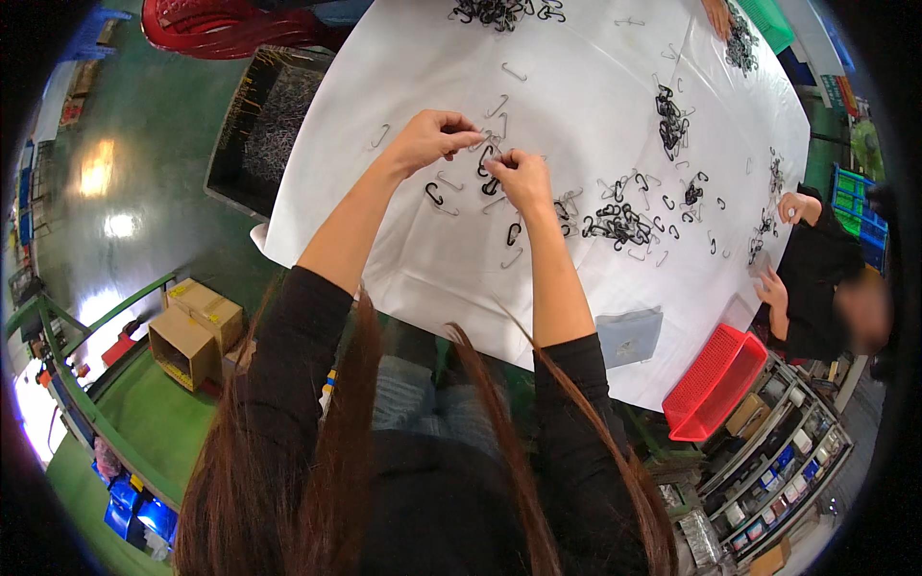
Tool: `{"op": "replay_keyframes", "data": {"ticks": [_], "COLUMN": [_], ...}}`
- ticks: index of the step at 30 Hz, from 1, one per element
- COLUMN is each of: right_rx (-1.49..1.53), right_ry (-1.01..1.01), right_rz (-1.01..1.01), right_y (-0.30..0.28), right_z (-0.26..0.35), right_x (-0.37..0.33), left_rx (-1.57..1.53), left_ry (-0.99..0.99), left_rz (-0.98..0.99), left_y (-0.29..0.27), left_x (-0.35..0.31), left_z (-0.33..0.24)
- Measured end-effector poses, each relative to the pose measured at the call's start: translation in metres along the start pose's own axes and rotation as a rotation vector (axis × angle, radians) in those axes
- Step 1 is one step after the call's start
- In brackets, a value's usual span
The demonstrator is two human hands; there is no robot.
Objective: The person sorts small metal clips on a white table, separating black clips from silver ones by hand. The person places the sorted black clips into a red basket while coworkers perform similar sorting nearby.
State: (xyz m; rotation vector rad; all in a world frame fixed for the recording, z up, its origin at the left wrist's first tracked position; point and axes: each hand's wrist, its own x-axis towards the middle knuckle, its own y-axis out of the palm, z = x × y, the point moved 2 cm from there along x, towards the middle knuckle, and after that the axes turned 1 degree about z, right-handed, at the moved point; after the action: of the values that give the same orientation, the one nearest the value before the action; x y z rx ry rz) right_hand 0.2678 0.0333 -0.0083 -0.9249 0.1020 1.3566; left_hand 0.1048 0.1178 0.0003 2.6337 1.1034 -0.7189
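Observation:
My left hand point(434, 141) is closed in a pinch over the white-covered table point(355, 202), with a thin bent wire piece point(485, 136) at its fingertips. Just to its right and a little nearer, my right hand point(522, 179) is also pinched closed; its fingers hide most of what they hold. Black carabiner-shaped hooks point(484, 161) lie right by the fingertips of both hands. Loose around them are more bent silver wires point(448, 181), a single black hook point(434, 195) to the left and another black hook point(514, 234) nearer me.
A pile of black hooks and wires point(619, 225) lies to the right, another pile point(669, 123) beyond. At the right edge a co-worker's hands point(771, 288) are busy near a red basket point(715, 384). A grey plastic bag point(629, 338) lies near the front edge; a black bin point(274, 134) stands left.

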Motion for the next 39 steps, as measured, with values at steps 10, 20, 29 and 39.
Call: {"op": "replay_keyframes", "data": {"ticks": [10,20,29,39], "right_rx": [-0.388,-0.531,-0.058,-0.806], "right_ry": [-0.308,-0.326,-0.426,-0.476], "right_rz": [-0.207,-0.234,0.171,-0.085], "right_y": [0.028,0.092,0.082,-0.035], "right_z": [0.047,0.036,0.032,-0.005], "right_x": [-0.082,-0.051,-0.054,0.012], "left_rx": [-0.93,-1.143,-1.234,-1.222], "left_ry": [-0.034,-0.209,-0.163,-0.293], "left_rz": [-0.313,-0.494,-0.391,-0.159], "left_y": [0.025,0.014,0.027,0.053], "left_x": [-0.08,-0.121,-0.115,-0.094], "left_z": [0.051,0.114,0.096,0.087]}}
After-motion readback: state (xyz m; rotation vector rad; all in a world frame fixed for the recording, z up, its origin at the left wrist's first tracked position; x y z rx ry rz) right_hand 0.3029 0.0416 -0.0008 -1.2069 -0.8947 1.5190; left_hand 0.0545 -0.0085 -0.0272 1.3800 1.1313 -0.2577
